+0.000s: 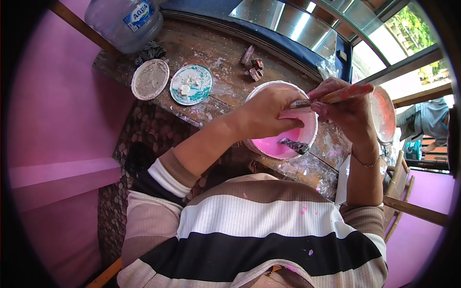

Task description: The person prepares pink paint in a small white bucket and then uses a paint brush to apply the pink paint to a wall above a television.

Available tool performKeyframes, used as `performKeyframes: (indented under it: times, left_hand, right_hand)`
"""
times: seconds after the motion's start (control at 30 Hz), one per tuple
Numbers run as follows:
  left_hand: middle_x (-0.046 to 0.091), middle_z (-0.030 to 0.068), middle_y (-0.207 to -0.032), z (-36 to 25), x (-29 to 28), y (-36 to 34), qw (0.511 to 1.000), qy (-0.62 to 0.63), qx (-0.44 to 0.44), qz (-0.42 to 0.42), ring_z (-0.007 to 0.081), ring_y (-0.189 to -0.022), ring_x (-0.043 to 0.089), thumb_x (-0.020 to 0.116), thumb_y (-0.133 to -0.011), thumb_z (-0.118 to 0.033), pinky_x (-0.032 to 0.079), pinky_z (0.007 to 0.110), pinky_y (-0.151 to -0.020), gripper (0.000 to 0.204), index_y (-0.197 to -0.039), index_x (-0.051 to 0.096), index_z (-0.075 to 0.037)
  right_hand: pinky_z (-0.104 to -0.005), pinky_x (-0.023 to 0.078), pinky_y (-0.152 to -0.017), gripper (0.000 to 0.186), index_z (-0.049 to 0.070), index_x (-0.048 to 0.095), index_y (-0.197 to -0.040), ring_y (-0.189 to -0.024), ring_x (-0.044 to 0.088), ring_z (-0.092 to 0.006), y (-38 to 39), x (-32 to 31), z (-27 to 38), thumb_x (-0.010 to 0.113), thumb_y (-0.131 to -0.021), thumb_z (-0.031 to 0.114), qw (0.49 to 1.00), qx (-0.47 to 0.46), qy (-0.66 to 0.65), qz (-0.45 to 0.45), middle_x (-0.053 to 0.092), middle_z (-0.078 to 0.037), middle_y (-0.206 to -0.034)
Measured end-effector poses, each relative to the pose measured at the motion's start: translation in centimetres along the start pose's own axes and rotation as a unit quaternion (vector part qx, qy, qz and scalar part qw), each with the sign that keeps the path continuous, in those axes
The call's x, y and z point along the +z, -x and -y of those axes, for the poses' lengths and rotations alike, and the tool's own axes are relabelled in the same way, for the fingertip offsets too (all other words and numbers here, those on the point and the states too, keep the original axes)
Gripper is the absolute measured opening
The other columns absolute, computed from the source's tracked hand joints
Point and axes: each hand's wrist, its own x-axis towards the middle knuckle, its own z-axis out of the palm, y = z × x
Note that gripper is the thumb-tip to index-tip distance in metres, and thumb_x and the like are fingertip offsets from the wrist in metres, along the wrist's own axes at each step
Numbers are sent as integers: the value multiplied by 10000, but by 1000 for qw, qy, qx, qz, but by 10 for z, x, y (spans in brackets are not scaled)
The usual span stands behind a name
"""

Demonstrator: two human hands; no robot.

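Observation:
My left hand [273,110] is closed around the lower part of a paint-smeared paintbrush [300,103], over a white bucket [309,138] of pink paint [266,144]. My right hand [348,110] grips the same brush by its red-stained handle, just right of my left. A dark, paint-speckled stick or brush [294,146] lies in the bucket, partly in the paint; I cannot make out which. My left fingertips are partly hidden among the brush and the bucket's inside.
The paint-spattered wooden table [221,101] holds two round lids [191,84] [150,79], small stained pieces [254,72], a large water jug [120,24] and a red-smeared pale bucket [384,115]. Glass panels [283,26] line the back. Another person [427,120] is beyond the right-hand opening.

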Motion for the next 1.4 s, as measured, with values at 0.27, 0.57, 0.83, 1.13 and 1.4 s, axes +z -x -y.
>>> performKeyframes:
  times: [0.27, 0.57, 0.83, 1.13, 1.4]
  left_hand:
    - [639, 53, -800, 8, 6, -9, 969, 210, -125, 44, 106, -723, 576, 688, -727, -1, 470, 240, -674, 207, -931, 659, -23]
    - [624, 104, -801, -2, -4, -15, 983, 79, -140, 95, 168, -726, 592, 707, -698, -23, 464, 297, -658, 156, -824, 619, 6]
    - [665, 115, -876, -10, -10, -15, 975, 95, -172, 99, 138, -768, 639, 703, -672, 10, 497, 267, -693, 310, -977, 658, -22]
    - [531, 98, -817, 9, 2, -6, 993, -104, 6, 55, 194, -749, 542, 663, -736, -27, 431, 301, -668, 178, -829, 511, -28]
    - [577, 68, -975, 3, -1, -10, 886, 294, -262, 244, 142, -891, 568, 652, -747, -12, 455, 265, -779, 339, -1057, 516, -14]
  right_hand:
    - [-212, 497, -559, 116, -41, 643, -857, -693, 593, -112, 25, 17, -4, 600, -775, -110, 993, -49, -21, -106, 616, -100, -929]
    - [-205, 531, -581, 180, -40, 646, -907, -752, 609, -115, 30, 23, -8, 591, -769, -141, 991, -59, -35, -111, 597, -104, -989]
    - [-216, 532, -568, 185, -42, 652, -907, -771, 618, -138, 25, 10, -12, 631, -746, -132, 991, -51, -75, -97, 613, -111, -956]
    - [-323, 542, -782, 365, -98, 614, -1028, -844, 667, -248, 27, -32, 26, 708, -689, -1, 987, 64, -121, 82, 655, -178, -939]
    - [-326, 527, -830, 375, -102, 595, -1053, -927, 652, -255, 39, -38, 17, 687, -702, -9, 993, 69, -39, 84, 644, -189, -1007]
